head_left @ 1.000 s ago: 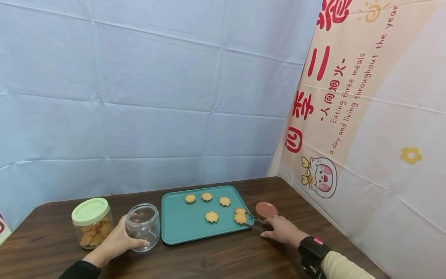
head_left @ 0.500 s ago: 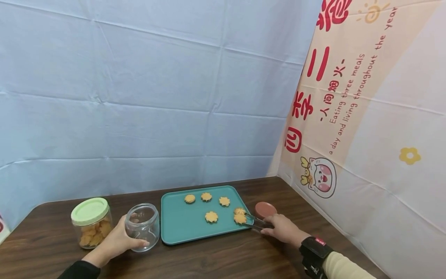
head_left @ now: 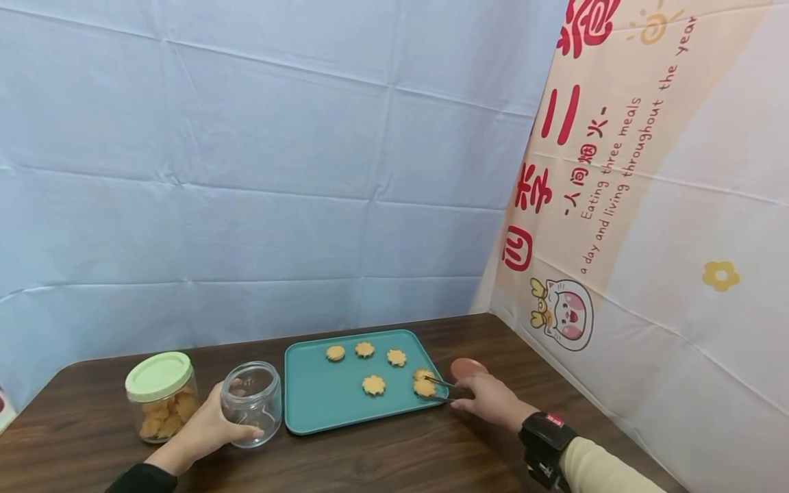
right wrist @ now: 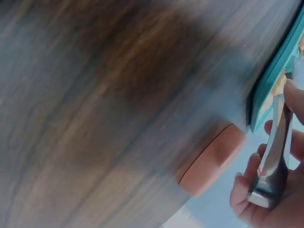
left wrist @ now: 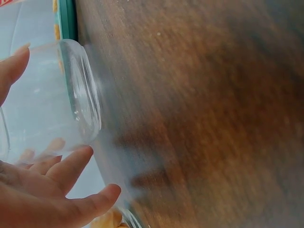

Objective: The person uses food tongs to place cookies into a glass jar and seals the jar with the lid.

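Observation:
My left hand (head_left: 212, 424) holds an uncapped clear jar (head_left: 255, 407), thumb at its near side and fingers behind; nothing shows inside it. In the left wrist view the jar (left wrist: 45, 99) lies between thumb and spread fingers. My right hand (head_left: 496, 400) grips metal tongs (right wrist: 273, 166). Their arms stand apart, the tips at two touching flower-shaped cookies (head_left: 424, 388) on the right side of a teal tray (head_left: 327, 407). Whether the tips press on the cookies, I cannot tell. Several more cookies (head_left: 373, 385) lie spread out on the tray.
A jar of cookies (head_left: 166, 414) with a light green lid (head_left: 160, 375) stands left of my left hand. Just beyond my right hand lies a reddish-brown round lid (head_left: 466, 368). The wooden table (head_left: 370, 459) ends against hanging cloth (head_left: 277, 205) behind and at right.
My right hand has shifted slightly left with the tongs, covering more of the reddish-brown lid. The left hand, both jars and the cookies keep their places.

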A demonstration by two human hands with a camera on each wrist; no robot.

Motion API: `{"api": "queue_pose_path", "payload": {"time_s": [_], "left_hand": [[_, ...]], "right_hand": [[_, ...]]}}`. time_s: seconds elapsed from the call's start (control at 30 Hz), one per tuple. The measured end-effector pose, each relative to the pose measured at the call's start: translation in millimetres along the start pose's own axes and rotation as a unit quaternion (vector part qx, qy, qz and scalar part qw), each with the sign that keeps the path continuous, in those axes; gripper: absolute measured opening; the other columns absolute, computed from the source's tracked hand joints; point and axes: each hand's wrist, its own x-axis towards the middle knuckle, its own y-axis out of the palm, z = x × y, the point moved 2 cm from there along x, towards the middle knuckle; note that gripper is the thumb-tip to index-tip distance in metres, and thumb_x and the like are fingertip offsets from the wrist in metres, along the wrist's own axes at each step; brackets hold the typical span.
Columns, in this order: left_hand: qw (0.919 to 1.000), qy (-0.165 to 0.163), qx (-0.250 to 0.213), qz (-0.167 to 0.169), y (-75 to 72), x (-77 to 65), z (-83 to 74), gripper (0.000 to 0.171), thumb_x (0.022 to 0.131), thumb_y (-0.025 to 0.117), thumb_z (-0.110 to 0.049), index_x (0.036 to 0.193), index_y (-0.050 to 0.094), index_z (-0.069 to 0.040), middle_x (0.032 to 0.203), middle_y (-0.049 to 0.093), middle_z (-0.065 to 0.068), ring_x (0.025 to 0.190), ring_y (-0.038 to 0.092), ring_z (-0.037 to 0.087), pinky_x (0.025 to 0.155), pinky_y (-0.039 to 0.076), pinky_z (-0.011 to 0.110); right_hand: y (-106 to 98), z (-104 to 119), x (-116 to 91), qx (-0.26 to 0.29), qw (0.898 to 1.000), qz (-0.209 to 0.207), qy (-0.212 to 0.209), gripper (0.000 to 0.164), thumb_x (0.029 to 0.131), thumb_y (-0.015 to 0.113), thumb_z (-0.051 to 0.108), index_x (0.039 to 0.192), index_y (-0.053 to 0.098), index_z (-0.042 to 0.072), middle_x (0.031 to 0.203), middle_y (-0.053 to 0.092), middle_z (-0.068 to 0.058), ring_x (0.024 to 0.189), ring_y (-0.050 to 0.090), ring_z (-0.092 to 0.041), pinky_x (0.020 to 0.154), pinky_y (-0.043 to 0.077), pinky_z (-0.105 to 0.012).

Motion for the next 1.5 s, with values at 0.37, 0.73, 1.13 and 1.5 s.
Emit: {"api": "queue_pose_path", "payload": {"time_s": [0.37,0.73,1.13,1.5], "left_hand": [[1.0000,-0.002,-0.002,0.000,0.8,-0.2,-0.9,0.097,0.076,0.084,-0.015,0.139,0.017,0.014,0.129,0.044,0.034,0.116,0.048,0.048,0.093,0.045,0.054],[1.0000,0.005,-0.001,-0.003,0.1,-0.9,-1.9,0.096,0.076,0.085,-0.014,0.138,0.018,0.015,0.129,0.045,0.034,0.117,0.047,0.049,0.093,0.044,0.054],[0.9999,0.009,0.002,-0.005,-0.2,1.1,-1.5,0.095,0.075,0.085,-0.013,0.138,0.019,0.016,0.127,0.046,0.034,0.116,0.048,0.049,0.092,0.045,0.055],[1.0000,0.005,-0.004,-0.005,0.4,4.7,1.8,0.100,0.074,0.086,-0.017,0.139,0.017,0.016,0.128,0.043,0.036,0.117,0.046,0.051,0.092,0.044,0.055]], "right_hand": [[6.1,5.7,4.2,-0.007,1.000,-0.005,-0.007,0.030,0.086,0.075,0.023,0.103,0.071,-0.001,0.100,0.070,-0.011,0.096,0.066,-0.029,0.083,0.052,-0.050],[-0.8,14.2,0.8,-0.042,0.997,-0.049,-0.036,0.028,0.087,0.074,0.022,0.104,0.072,0.000,0.103,0.068,-0.011,0.100,0.064,-0.030,0.084,0.051,-0.049],[-4.4,20.1,1.4,-0.023,0.998,-0.057,-0.025,0.032,0.089,0.071,0.019,0.111,0.070,-0.004,0.115,0.065,-0.018,0.111,0.059,-0.035,0.090,0.048,-0.051],[-7.0,24.8,2.1,-0.024,0.996,-0.082,-0.035,0.030,0.089,0.072,0.019,0.107,0.071,-0.004,0.111,0.063,-0.013,0.107,0.059,-0.032,0.088,0.049,-0.048]]}}
